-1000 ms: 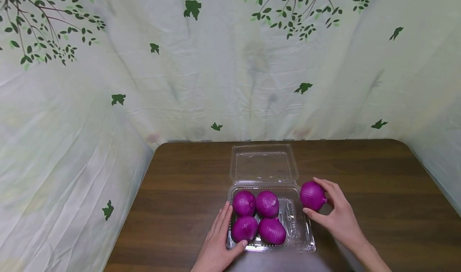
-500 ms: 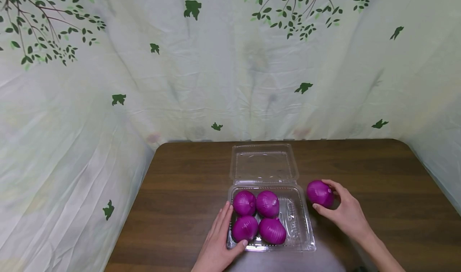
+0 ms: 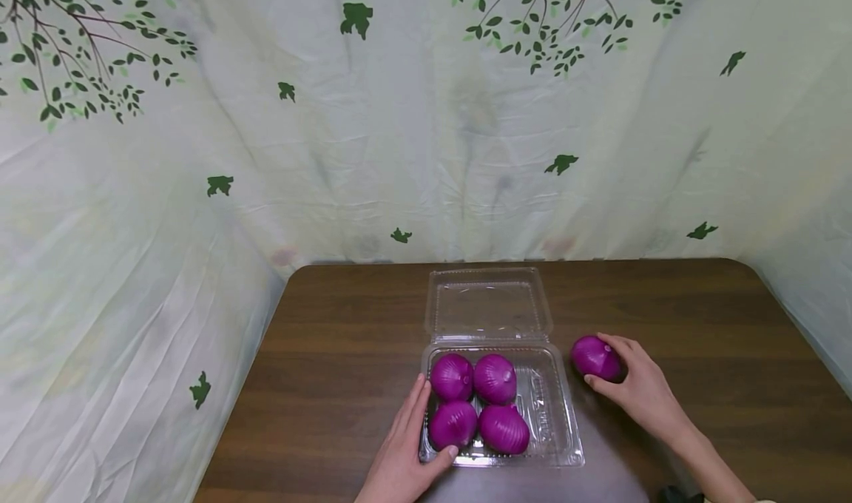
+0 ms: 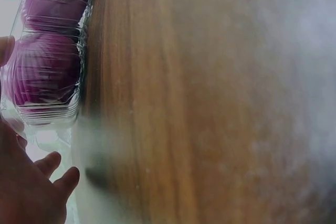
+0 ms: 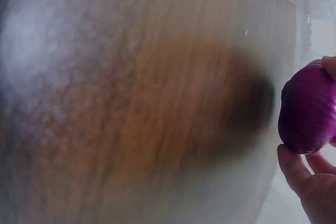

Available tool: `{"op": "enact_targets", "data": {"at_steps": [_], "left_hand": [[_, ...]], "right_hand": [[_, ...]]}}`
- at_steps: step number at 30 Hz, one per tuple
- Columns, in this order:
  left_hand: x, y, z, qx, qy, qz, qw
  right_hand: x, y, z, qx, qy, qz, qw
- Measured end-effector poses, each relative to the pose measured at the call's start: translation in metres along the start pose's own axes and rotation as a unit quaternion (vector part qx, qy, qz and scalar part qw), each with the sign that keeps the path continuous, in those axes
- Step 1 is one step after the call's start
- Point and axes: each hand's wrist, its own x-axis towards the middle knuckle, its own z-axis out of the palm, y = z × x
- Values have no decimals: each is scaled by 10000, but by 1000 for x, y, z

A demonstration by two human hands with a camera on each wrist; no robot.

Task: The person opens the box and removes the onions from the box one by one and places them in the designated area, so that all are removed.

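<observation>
Between the thumb and fingers of my right hand (image 3: 635,385) is a purple onion (image 3: 594,358), held to the right of a clear plastic clamshell container (image 3: 549,414). The right wrist view shows this onion (image 5: 308,109) at its right edge, a dark shadow beside it. My left hand (image 3: 406,444) rests against the container's left side, fingers fairly straight and thumb at the front rim. Several more purple onions (image 3: 504,429) sit in the container's left and middle, two of them seen through its wall (image 4: 44,69) in the left wrist view.
The container's clear lid (image 3: 489,303) lies folded back behind it on the brown wooden table (image 3: 346,355). A pale cloth (image 3: 466,155) with printed leaves hangs behind and at both sides. A small dark object (image 3: 675,494) shows by the right forearm at the bottom edge.
My right hand has carried its onion from the container's right rim outward to the right, then slightly farther. The left hand, container and other onions have stayed in place.
</observation>
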Motion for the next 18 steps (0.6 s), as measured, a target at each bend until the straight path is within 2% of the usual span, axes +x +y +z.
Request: {"op": "enact_targets", "data": {"at_steps": [5, 12, 18], "left_hand": [[0, -1, 0, -154, -5, 42, 9999], [0, -2, 1, -291, -68, -11, 9996], [0, -1, 1, -377, -72, -28, 9993]], "right_hand": [[1, 2, 0, -2, -139, 171, 9998], [4, 3, 1, 190, -512, 607, 9967], [5, 4, 2, 199, -599, 689, 9956]]}}
